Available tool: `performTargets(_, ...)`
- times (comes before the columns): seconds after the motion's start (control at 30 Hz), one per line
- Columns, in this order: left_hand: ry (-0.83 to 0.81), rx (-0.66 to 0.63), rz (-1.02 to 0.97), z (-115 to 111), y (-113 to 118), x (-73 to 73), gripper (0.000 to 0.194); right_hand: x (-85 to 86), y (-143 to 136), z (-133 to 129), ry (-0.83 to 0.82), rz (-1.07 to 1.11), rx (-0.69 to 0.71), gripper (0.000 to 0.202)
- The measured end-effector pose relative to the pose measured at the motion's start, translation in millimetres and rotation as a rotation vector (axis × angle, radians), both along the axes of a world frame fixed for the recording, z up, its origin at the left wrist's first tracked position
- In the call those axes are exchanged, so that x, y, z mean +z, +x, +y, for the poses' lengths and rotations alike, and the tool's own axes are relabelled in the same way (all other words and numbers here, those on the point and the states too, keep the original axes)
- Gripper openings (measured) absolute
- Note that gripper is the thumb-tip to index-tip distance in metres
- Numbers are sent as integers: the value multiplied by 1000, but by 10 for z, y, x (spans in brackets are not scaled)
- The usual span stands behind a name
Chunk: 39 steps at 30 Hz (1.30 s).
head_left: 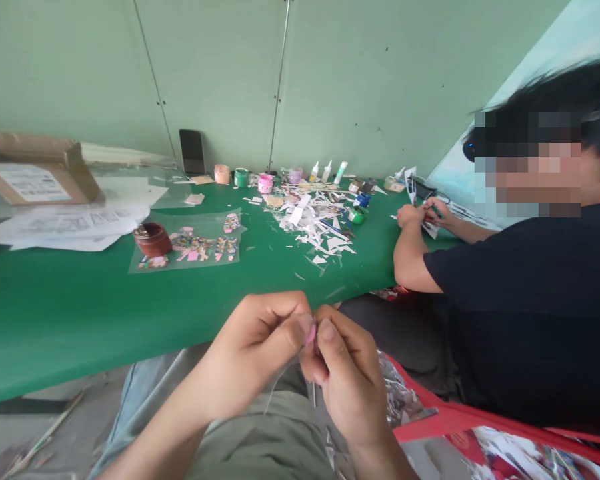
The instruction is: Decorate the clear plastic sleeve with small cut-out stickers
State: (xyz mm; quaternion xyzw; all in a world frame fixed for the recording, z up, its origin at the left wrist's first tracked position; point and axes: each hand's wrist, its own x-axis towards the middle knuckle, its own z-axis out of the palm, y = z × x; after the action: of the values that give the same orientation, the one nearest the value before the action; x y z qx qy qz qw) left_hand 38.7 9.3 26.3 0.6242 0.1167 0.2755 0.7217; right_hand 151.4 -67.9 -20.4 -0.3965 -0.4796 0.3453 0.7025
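Close to my body, at the table's front edge, my left hand [273, 333] pinches a small pink piece [311, 334] between thumb and forefinger. Fingertips of my right hand [343, 363] are pressed together right beside it, almost touching the left ones; what they grip is mostly hidden. A thin clear strip hangs below my left hand. Beyond my hands, a clear plastic sheet [200, 268] lies on the green table [260, 280]. On it are several small multicoloured and pink pieces [193, 247] and an open jar of dark red paint [153, 241].
A heap of white paper scraps [310, 220] covers the table's middle, with paint jars [265, 184] and glue bottles [327, 172] behind. Left are a cardboard box [80, 175] and printed sheets [100, 223]; a phone [193, 152] leans on the wall. A co-worker [510, 293] cuts paper at right.
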Motion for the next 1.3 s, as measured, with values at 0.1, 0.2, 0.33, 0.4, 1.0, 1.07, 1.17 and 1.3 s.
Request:
performTargets(0.1, 58, 38, 34, -4, -17, -1, 29, -11, -30, 13, 6, -9, -32, 43)
performTargets(0.2, 64, 39, 37, -2, -20, -14, 30, -23, -35, 11, 27, -47, -52, 42)
performTargets(0.33, 3, 31, 6, 15, -4, -40, 33, -34, -23, -1, 30, -106, -70, 42)
performTargets(0.4, -13, 31, -3, 22, 6, -46, 34, -35, -23, 4, 26, -129, -92, 41)
performTargets(1.0, -100, 71, -40, -19, 94, -75, 33, -119, -110, 62, 18, -134, -249, 40)
performTargets(1.07, -109, 84, -38, -17, 114, -67, 32, -144, -102, 62, 19, -171, -278, 39)
performTargets(1.17, -112, 98, -33, -20, 133, -54, 32, -194, -85, 62, 40, -225, -337, 39)
performTargets(1.3, -101, 139, -13, -43, 148, -38, 32, -224, -57, 65, 63, -284, -379, 37)
